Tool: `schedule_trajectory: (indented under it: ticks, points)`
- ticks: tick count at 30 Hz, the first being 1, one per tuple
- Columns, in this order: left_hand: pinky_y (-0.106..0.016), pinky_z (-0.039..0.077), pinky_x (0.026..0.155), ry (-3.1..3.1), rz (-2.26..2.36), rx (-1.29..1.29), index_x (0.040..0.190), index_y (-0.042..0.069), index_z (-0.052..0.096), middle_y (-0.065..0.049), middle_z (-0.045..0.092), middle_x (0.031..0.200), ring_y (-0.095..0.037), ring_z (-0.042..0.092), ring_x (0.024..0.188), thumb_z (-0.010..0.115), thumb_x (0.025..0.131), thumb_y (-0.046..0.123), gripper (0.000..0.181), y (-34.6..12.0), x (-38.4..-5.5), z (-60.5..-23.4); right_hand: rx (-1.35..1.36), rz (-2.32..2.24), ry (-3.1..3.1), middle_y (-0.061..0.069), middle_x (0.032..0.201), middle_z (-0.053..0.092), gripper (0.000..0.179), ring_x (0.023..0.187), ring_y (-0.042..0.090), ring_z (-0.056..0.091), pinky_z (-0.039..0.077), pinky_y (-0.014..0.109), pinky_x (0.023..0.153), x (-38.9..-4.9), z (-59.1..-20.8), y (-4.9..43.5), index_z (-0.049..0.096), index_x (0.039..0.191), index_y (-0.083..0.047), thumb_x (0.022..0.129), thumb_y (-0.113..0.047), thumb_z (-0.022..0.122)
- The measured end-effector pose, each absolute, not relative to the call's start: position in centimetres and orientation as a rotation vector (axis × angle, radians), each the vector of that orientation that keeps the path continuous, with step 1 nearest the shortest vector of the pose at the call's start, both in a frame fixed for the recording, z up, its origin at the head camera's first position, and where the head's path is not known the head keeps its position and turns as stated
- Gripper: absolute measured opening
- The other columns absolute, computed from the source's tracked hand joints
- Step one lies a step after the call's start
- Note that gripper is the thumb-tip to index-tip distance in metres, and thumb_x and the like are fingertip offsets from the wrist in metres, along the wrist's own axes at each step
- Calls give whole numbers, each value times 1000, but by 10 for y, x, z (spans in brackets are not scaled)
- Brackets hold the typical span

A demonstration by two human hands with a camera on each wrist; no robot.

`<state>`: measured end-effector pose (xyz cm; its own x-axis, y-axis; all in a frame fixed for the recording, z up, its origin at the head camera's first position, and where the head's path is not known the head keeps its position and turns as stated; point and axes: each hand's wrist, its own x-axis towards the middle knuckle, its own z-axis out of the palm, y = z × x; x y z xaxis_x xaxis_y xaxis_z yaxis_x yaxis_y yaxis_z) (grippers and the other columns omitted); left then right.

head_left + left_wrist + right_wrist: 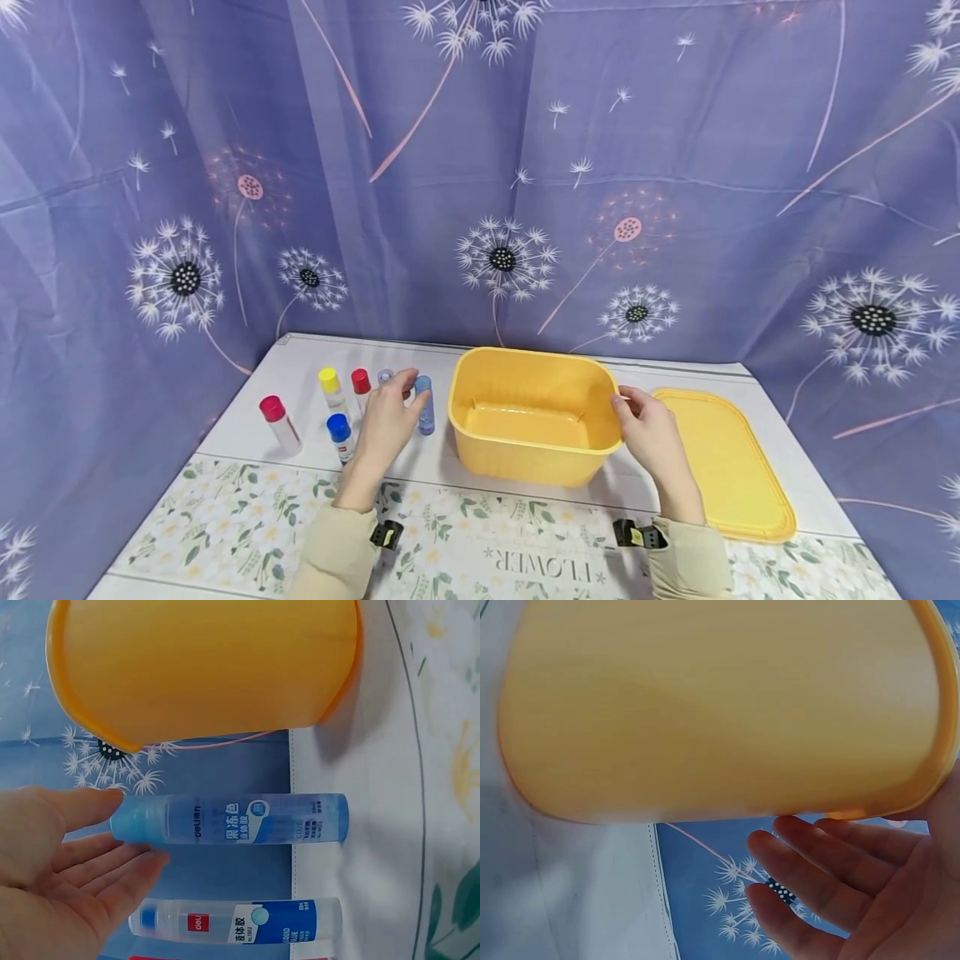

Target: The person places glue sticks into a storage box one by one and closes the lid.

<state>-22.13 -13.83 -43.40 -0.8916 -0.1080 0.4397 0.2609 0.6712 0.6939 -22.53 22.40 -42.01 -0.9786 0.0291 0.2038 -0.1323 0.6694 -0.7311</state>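
Blue bottle [232, 820] stood, top between parted digits of left hand [386, 423] (contact unclear); right hand [654, 433] pinched yellow bin [525, 461].

Blue bottle [255, 819] reads "deli"; clear bottle [210, 922] – "deli", "LIQUID GLUE"; tablecloth [465, 571] – upside-down "FLOWER".

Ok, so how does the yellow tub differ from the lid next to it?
The tub is deep with tall walls, while the lid is shallow and flat. The tub stands upright with its top open; the lid lies flat to the tub's right. The right hand is at the tub's rim, but it isn't holding the lid. Both are yellow with rounded corners.
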Motion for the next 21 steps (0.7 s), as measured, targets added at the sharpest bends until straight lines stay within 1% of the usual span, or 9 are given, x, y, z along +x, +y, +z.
schedule_trajectory:
  ticks: [5,10,21]
  points:
    - [-46,54,83,-2450,-1088,-92,118,-5,65,-22,68,110,-36,68,96,74,87,9,36,-137,-223,-437,73,1192,-2681,23,109,68,39,95,34,66,53,45,78,-226,-421,225,56,131,7,102,-19,51]
    - [-47,54,82,-2484,-1062,-42,118,-4,65,-22,69,106,-35,68,95,74,87,11,35,-137,-221,-436,84,1211,-2686,24,110,68,39,96,35,66,53,45,78,-227,-422,224,56,131,6,102,-20,51]
    - [-46,54,81,-2500,-1072,-48,116,-6,65,-22,69,106,-34,69,94,74,87,9,34,-135,-222,-434,81,1186,-2683,23,107,68,38,93,35,66,52,42,76,-225,-420,225,57,130,6,102,-19,51]
